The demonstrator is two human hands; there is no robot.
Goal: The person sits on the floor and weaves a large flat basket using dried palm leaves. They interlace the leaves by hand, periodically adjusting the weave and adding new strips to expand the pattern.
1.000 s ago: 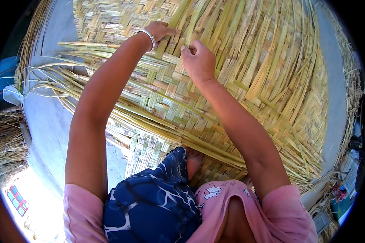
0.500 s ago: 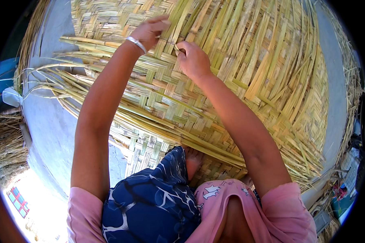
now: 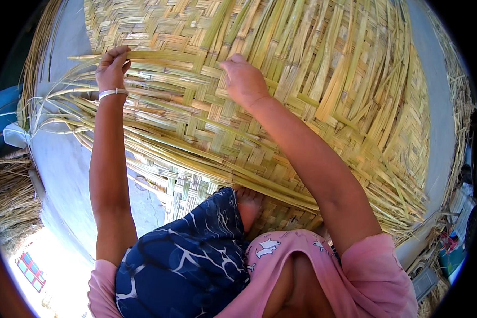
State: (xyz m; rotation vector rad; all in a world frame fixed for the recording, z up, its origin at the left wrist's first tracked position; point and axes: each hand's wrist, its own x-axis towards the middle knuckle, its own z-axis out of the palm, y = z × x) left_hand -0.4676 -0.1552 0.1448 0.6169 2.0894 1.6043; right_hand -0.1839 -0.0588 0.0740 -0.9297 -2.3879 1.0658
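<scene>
A large mat (image 3: 143,26) of flattened yellow-green reed strips lies spread before me, its woven part crossed in a slanting pattern. At the left, my left hand (image 3: 113,69), a pale bangle on its wrist, pinches a flat reed strip (image 3: 164,56) that runs rightward toward the weave. My right hand (image 3: 244,82) rests at the middle of the mat with its fingers curled down against the strips. What its fingertips hold, if anything, is hidden. Long unwoven strips (image 3: 323,58) fan away from me beyond the right hand.
Loose reed ends (image 3: 58,114) stick out past the mat's left side over the grey floor (image 3: 63,169). My bare foot (image 3: 247,208) stands on the near part of the mat. Bundled dry stalks (image 3: 10,191) lie at far left. Odds and ends (image 3: 456,233) sit at far right.
My left hand has moved left from the middle of the mat and now grips a reed strip near its left end. The right hand has shifted slightly left.
</scene>
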